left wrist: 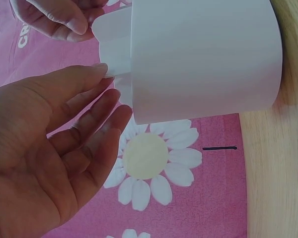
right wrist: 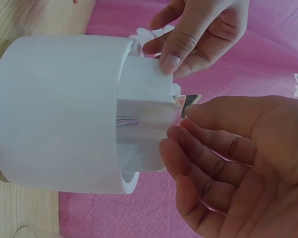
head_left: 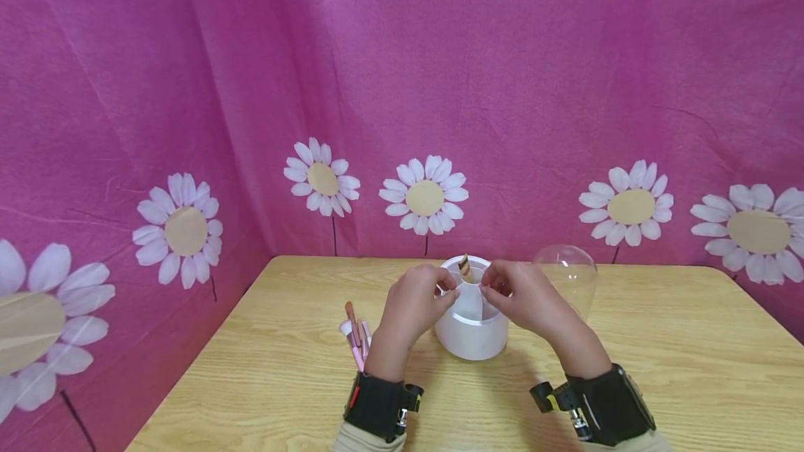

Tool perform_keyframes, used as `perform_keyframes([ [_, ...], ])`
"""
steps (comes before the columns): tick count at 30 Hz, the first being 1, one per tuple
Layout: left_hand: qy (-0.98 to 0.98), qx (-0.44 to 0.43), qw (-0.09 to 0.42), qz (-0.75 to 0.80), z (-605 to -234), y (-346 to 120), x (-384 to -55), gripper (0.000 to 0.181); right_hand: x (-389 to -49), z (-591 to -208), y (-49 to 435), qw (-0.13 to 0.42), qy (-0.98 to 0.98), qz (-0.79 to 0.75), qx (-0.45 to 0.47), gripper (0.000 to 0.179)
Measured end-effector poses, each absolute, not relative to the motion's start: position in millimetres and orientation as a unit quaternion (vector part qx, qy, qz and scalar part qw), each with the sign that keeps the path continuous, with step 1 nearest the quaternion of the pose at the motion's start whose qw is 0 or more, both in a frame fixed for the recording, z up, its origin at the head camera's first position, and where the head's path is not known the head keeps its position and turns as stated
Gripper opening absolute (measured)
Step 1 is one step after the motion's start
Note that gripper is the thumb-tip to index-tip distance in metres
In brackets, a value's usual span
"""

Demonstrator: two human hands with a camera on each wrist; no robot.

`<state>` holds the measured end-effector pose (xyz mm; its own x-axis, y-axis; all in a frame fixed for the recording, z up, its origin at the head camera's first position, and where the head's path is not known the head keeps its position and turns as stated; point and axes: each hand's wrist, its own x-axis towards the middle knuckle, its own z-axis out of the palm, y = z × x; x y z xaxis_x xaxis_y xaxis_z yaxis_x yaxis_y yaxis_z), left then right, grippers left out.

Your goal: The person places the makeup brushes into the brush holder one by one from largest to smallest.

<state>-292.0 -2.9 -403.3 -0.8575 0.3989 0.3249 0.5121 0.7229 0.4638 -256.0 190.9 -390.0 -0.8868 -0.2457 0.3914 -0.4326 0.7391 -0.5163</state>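
Note:
A round white cosmetic organizer (head_left: 472,342) stands on the table. A white divider insert (right wrist: 145,79) with a wavy top edge sticks up out of its opening. My left hand (head_left: 419,302) pinches the insert's top edge on one side between thumb and index finger. On the opposite side my right hand (head_left: 523,298) pinches that edge the same way, its other fingers bent loosely beside it. Between the hands the dark-and-light tip of a makeup brush (head_left: 465,267) rises above the insert. The organizer's wall hides the insert's lower part.
Several makeup brushes (head_left: 355,342), with pink and brown parts, are to the left of my left forearm, which partly covers them. A clear dome cover (head_left: 574,277) stands behind my right hand. The wooden table (head_left: 264,375) meets a pink flowered cloth (head_left: 502,89) at its back and left.

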Motion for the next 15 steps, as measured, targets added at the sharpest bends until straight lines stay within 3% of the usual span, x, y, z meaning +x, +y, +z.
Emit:
perform_keyframes([
  [15,-0.922,-0.248,0.106,-0.279,-400.7,-8.6,-290.9,0.011,-254.8,-389.1,192.0,0.161,-0.925,0.301,0.165,0.005],
])
